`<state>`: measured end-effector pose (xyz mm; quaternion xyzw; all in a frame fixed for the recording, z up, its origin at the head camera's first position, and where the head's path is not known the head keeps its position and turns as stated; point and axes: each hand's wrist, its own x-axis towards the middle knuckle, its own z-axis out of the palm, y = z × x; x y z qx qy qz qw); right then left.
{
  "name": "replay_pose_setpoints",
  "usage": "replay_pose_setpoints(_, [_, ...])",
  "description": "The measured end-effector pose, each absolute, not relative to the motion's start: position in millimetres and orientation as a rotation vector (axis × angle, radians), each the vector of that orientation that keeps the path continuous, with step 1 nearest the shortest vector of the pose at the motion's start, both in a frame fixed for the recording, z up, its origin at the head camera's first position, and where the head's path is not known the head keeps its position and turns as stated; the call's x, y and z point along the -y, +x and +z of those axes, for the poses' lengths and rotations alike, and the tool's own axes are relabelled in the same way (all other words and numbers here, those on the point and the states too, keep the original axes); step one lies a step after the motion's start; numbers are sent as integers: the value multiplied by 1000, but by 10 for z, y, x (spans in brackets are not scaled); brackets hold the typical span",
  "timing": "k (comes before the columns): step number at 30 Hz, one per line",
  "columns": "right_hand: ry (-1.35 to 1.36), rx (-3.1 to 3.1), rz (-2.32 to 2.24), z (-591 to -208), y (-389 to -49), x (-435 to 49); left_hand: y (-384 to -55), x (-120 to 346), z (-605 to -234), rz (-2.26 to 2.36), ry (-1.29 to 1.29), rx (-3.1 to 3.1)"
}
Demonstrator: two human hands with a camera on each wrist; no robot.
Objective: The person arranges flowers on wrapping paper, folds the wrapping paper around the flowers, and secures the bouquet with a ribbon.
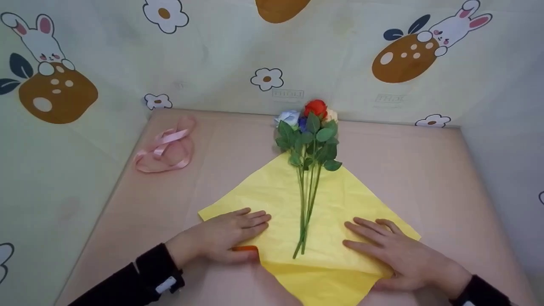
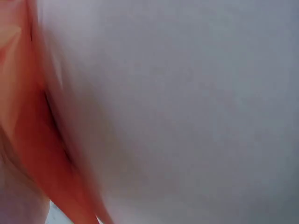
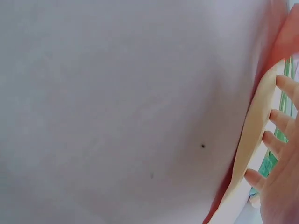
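A sheet of yellow wrapping paper [image 1: 340, 199] lies cornerwise on the table, its near corner creased. On it rests a small bunch of artificial roses [image 1: 316, 109], in red, pale blue, dark blue and cream, with green leaves and bare stems pointing toward me. My left hand [image 1: 231, 231] lies on the paper's left side, fingers extended, thumb by an orange-looking edge. Fingers spread, my right hand [image 1: 393, 250] rests on the right side of the sheet. The right wrist view shows the right fingers [image 3: 282, 121] at the paper's edge. Only blurred orange paper [image 2: 32, 140] and some skin appear in the left wrist view.
A loosely looped pink ribbon [image 1: 170, 138] lies at the table's far left. The pink table surface [image 1: 229, 140] ends at a cloth backdrop [image 1: 221, 51] printed with rabbits and flowers, which rises behind and at the sides.
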<state>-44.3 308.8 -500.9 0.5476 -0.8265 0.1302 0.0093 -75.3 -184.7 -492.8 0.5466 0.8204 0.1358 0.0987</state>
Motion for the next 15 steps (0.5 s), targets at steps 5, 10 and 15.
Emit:
replay_pose_setpoints(5, [1591,2752,296,-4945,-451,-3094,-760,1846,-4921,455,1494,-2449])
replay_pose_setpoints(10, [1421,2980,257,-4884,-466,-3056,-807,1871,-4925,457,1421,-2512])
replay_pose_setpoints(15, [1294,3115,220,-4877,-491,-3012,-835,1867,-4930,413,1439,-2537])
